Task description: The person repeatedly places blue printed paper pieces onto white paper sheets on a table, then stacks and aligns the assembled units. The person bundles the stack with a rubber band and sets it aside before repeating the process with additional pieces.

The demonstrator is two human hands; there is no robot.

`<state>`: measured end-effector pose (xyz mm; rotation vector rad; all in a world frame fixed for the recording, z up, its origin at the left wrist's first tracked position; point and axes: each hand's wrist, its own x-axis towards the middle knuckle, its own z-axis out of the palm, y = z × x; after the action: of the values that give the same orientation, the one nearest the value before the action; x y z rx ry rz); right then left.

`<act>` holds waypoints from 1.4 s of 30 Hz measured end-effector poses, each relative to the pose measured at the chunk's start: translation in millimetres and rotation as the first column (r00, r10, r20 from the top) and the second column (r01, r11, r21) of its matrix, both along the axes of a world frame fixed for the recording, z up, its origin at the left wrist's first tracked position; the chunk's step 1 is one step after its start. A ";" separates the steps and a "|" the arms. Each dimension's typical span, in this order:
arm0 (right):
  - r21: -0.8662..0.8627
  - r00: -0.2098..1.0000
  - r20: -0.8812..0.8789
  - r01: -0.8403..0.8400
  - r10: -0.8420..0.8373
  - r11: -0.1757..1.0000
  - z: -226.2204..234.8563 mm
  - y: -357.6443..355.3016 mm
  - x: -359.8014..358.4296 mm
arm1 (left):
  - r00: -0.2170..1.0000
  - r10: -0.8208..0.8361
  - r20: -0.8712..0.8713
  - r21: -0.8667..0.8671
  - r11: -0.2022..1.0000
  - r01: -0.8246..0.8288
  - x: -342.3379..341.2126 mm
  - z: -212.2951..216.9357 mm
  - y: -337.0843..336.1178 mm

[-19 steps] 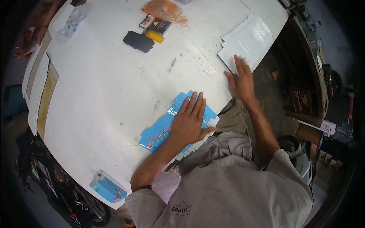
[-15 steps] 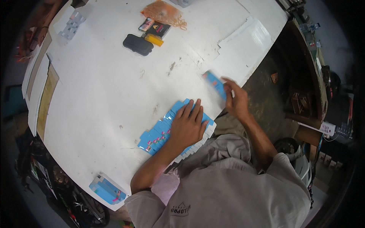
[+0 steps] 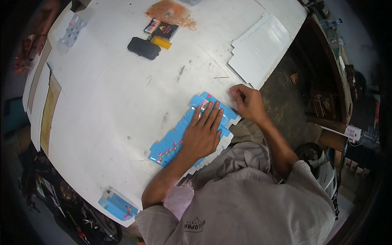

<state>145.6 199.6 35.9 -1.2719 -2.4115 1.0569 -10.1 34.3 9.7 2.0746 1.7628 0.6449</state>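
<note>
A stack of flat blue carton blanks [image 3: 171, 145] lies at the near edge of the white table [image 3: 122, 90]. My left hand [image 3: 203, 132] rests flat on top of the stack with fingers spread. My right hand [image 3: 247, 102] is at the stack's far right corner, fingers curled against the edge of the top blank there. A second pile of flat white blanks [image 3: 261, 49] sits further right on the table, beyond my right hand.
A black case [image 3: 143, 47], a yellow lighter [image 3: 161, 42], a small dark packet [image 3: 161, 29] and an orange bag with rubber bands [image 3: 171, 12] lie at the far side. More blue blanks [image 3: 116, 204] sit at the near left corner. Cardboard sheets [image 3: 43, 110] line the left edge.
My right hand went from the white pile, carried a blue blank toward me and now sits at the stack's far corner. My left hand stayed pressed on the stack.
</note>
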 end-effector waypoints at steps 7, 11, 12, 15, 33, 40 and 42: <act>-0.598 0.973 -0.205 -0.039 -0.105 0.800 16.7 -13.2 4.6 | 0.997 0.047 -0.056 0.077 0.996 -0.043 -1.0 4.7 -0.6; -0.414 0.984 0.077 -0.117 0.163 0.903 3.8 -30.8 7.5 | 0.990 -0.027 -0.139 -0.018 1.000 0.025 -3.7 2.0 -1.4; -0.164 0.993 0.027 -0.109 0.115 0.980 5.6 -23.6 5.7 | 0.990 -0.031 -0.135 -0.045 0.999 0.025 -4.2 -1.3 -1.0; 0.622 1.000 0.008 -0.013 0.009 0.783 1.2 21.8 -3.1 | 0.999 0.020 0.037 -0.018 1.000 -0.019 0.2 2.4 -2.8; -0.286 0.984 -0.025 -0.178 0.178 0.942 14.1 -44.6 1.0 | 0.983 -0.005 -0.182 -0.003 1.000 0.005 0.9 -0.8 -6.4; 0.565 0.994 0.089 -0.103 0.063 0.818 -32.7 20.3 27.5 | 0.997 0.024 0.077 -0.026 0.999 -0.022 -2.0 5.0 -2.2; 0.401 0.992 0.012 -0.117 0.123 0.908 -38.2 12.3 31.8 | 0.998 0.038 0.055 -0.040 0.999 -0.036 2.8 -3.4 0.5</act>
<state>177.4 211.9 -2.3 -0.9825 -2.5470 0.5441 -7.3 34.8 6.3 1.9835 1.7724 0.6670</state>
